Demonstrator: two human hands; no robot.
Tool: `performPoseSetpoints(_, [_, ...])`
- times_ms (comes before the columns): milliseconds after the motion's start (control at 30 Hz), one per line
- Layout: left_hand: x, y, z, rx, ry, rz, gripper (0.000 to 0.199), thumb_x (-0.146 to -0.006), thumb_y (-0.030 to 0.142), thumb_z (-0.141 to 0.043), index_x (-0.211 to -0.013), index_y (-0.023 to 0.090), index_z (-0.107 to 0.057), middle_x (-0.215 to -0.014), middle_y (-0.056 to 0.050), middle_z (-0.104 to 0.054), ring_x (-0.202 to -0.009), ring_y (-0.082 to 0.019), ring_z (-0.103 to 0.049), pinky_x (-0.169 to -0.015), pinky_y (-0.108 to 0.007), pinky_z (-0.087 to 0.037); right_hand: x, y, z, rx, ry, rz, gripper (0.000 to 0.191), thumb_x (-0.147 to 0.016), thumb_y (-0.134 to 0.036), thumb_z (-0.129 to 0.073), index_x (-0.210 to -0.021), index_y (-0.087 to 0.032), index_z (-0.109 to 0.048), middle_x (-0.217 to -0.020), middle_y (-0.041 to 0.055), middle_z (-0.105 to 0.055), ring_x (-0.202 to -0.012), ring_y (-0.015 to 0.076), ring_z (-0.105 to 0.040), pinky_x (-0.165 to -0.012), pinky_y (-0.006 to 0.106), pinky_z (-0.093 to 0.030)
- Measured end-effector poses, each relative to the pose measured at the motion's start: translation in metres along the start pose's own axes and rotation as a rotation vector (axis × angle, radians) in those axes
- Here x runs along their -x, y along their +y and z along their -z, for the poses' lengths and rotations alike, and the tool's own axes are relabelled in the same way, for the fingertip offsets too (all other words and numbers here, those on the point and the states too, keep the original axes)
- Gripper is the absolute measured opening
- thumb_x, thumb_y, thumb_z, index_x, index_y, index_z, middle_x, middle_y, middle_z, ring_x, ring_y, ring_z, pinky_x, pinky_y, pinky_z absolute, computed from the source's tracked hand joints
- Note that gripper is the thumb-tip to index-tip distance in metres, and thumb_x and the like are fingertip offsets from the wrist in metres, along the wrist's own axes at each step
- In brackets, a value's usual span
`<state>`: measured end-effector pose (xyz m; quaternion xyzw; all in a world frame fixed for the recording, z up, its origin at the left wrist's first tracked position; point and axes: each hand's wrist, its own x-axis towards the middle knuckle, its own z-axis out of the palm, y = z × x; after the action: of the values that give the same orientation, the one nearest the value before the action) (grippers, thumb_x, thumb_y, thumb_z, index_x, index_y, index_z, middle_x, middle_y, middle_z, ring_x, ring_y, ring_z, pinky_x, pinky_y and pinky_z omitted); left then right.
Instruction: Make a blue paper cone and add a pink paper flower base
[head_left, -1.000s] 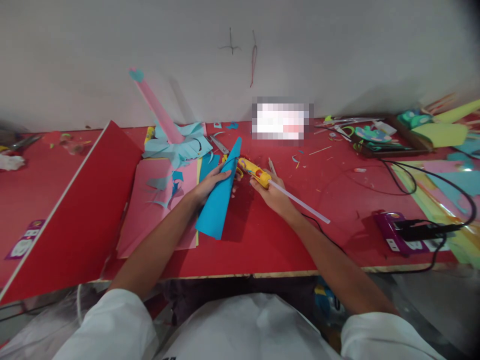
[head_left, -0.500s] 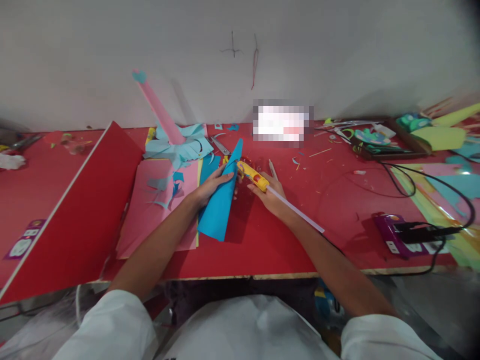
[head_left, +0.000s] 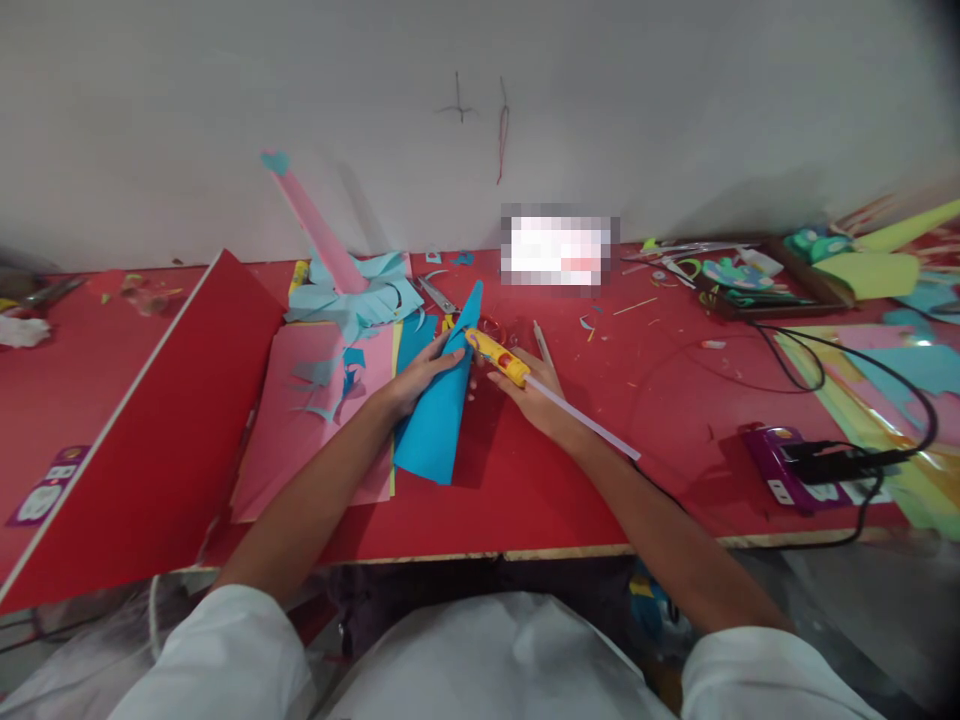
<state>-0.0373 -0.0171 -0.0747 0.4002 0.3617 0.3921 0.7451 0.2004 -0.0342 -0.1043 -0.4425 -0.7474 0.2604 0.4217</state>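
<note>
My left hand [head_left: 421, 379] is closed on a blue paper cone [head_left: 435, 425], which stands tilted with its narrow end up and away from me. In my right hand [head_left: 534, 392] is a yellow glue gun [head_left: 499, 357], a long white glue stick [head_left: 589, 418] poking out of its back. The gun's nozzle is at the cone's upper side; whether it touches cannot be made out. Scissors [head_left: 438, 294] lie just behind the cone. A pen-like white stick [head_left: 541, 343] lies beyond my right hand. More blue paper [head_left: 415, 345] lies behind my left hand.
A red upright divider [head_left: 180, 420] stands at left, beside pink sheets [head_left: 281, 450] with blue scraps. Behind them, a pink paper tube [head_left: 319, 225] rises from light-blue cut paper [head_left: 386, 300]. At right are a dark tray [head_left: 821, 298], a purple power strip [head_left: 780, 470] with cables, and coloured sheets.
The glue gun's nozzle has shifted slightly left along the blue cone. Both hands keep their hold; the whole view has moved a little.
</note>
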Motion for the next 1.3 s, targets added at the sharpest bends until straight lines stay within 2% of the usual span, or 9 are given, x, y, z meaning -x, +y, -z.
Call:
performPoseSetpoints(167, [-0.002, -0.006, 0.003, 0.103, -0.055, -0.029, 0.100, -0.086, 0.054, -0.092, -0.168, 0.023, -0.044, -0.130, -0.017, -0.080, -0.106, -0.032, -0.084, -0.101, -0.051, -0.067, 0.000, 0.001, 0.001, 0.030, 0.049, -0.061, 0.049, -0.103, -0.071, -0.060, -0.099, -0.024, -0.071, -0.098, 0.0111, -0.075, -0.093, 0.0301, -0.073, -0.088, 0.046, -0.061])
performPoseSetpoints(300, [0.001, -0.004, 0.004, 0.115, -0.094, -0.043, 0.108, -0.082, 0.053, -0.095, -0.173, 0.030, -0.039, -0.139, -0.016, -0.077, -0.116, -0.033, -0.082, -0.104, -0.050, -0.066, -0.001, 0.005, -0.001, 0.035, 0.104, -0.085, 0.051, -0.101, -0.073, -0.063, -0.106, -0.024, -0.076, -0.101, 0.0141, -0.077, -0.102, 0.0350, -0.075, -0.096, 0.051, -0.062])
performPoseSetpoints(400, [0.006, -0.002, 0.003, 0.091, -0.125, 0.006, 0.115, -0.082, 0.044, -0.096, -0.176, 0.038, -0.032, -0.137, -0.012, -0.078, -0.110, -0.032, -0.083, -0.104, -0.051, -0.066, -0.002, 0.006, -0.002, 0.064, 0.124, -0.072, 0.050, -0.101, -0.072, -0.064, -0.105, -0.024, -0.078, -0.101, 0.0142, -0.077, -0.107, 0.0370, -0.076, -0.109, 0.058, -0.058])
performPoseSetpoints(467, [0.009, -0.001, 0.002, 0.073, -0.135, 0.033, 0.118, -0.083, 0.041, -0.095, -0.178, 0.041, -0.026, -0.128, -0.010, -0.080, -0.101, -0.031, -0.084, -0.102, -0.055, -0.067, -0.001, 0.006, -0.002, 0.075, 0.121, -0.071, 0.051, -0.101, -0.072, -0.063, -0.104, -0.024, -0.078, -0.102, 0.0139, -0.077, -0.105, 0.0366, -0.077, -0.112, 0.059, -0.057])
performPoseSetpoints(600, [0.010, 0.000, -0.002, 0.057, -0.107, 0.032, 0.114, -0.087, 0.036, -0.092, -0.179, 0.041, -0.024, -0.101, -0.003, -0.079, -0.084, -0.025, -0.082, -0.092, -0.055, -0.070, 0.000, 0.006, -0.002, 0.066, 0.101, -0.092, 0.057, -0.101, -0.075, -0.060, -0.105, -0.021, -0.077, -0.100, 0.0155, -0.077, -0.096, 0.0352, -0.076, -0.095, 0.054, -0.063])
performPoseSetpoints(667, [0.010, 0.000, -0.004, 0.053, -0.103, 0.033, 0.112, -0.087, 0.035, -0.092, -0.178, 0.040, -0.026, -0.094, -0.002, -0.077, -0.080, -0.024, -0.081, -0.087, -0.053, -0.071, 0.001, 0.005, -0.002, 0.062, 0.090, -0.087, 0.058, -0.102, -0.076, -0.059, -0.102, -0.021, -0.076, -0.098, 0.0151, -0.077, -0.095, 0.0346, -0.076, -0.091, 0.051, -0.063])
performPoseSetpoints(1000, [0.010, 0.002, -0.002, 0.004, -0.054, 0.062, 0.111, -0.087, 0.031, -0.092, -0.178, 0.038, -0.028, -0.097, -0.005, -0.079, -0.080, -0.026, -0.082, -0.082, -0.051, -0.072, 0.002, -0.004, 0.000, -0.024, 0.033, -0.066, 0.056, -0.102, -0.078, -0.058, -0.100, -0.024, -0.072, -0.098, 0.0114, -0.076, -0.092, 0.0311, -0.074, -0.085, 0.046, -0.062])
performPoseSetpoints(1133, [0.009, 0.001, -0.004, 0.013, -0.053, 0.045, 0.114, -0.084, 0.032, -0.095, -0.177, 0.037, -0.030, -0.098, -0.004, -0.079, -0.078, -0.024, -0.081, -0.080, -0.047, -0.073, 0.003, -0.006, 0.002, -0.035, 0.015, -0.072, 0.052, -0.101, -0.076, -0.061, -0.097, -0.025, -0.071, -0.093, 0.0087, -0.074, -0.085, 0.0283, -0.071, -0.081, 0.044, -0.061])
performPoseSetpoints(1300, [0.007, -0.001, -0.001, 0.005, -0.010, 0.028, 0.118, -0.080, 0.040, -0.099, -0.177, 0.035, -0.032, -0.108, -0.008, -0.082, -0.079, -0.024, -0.082, -0.080, -0.043, -0.072, 0.002, -0.004, -0.001, -0.008, 0.040, -0.073, 0.055, -0.101, -0.078, -0.059, -0.097, -0.025, -0.071, -0.094, 0.0101, -0.074, -0.087, 0.0296, -0.072, -0.084, 0.045, -0.061])
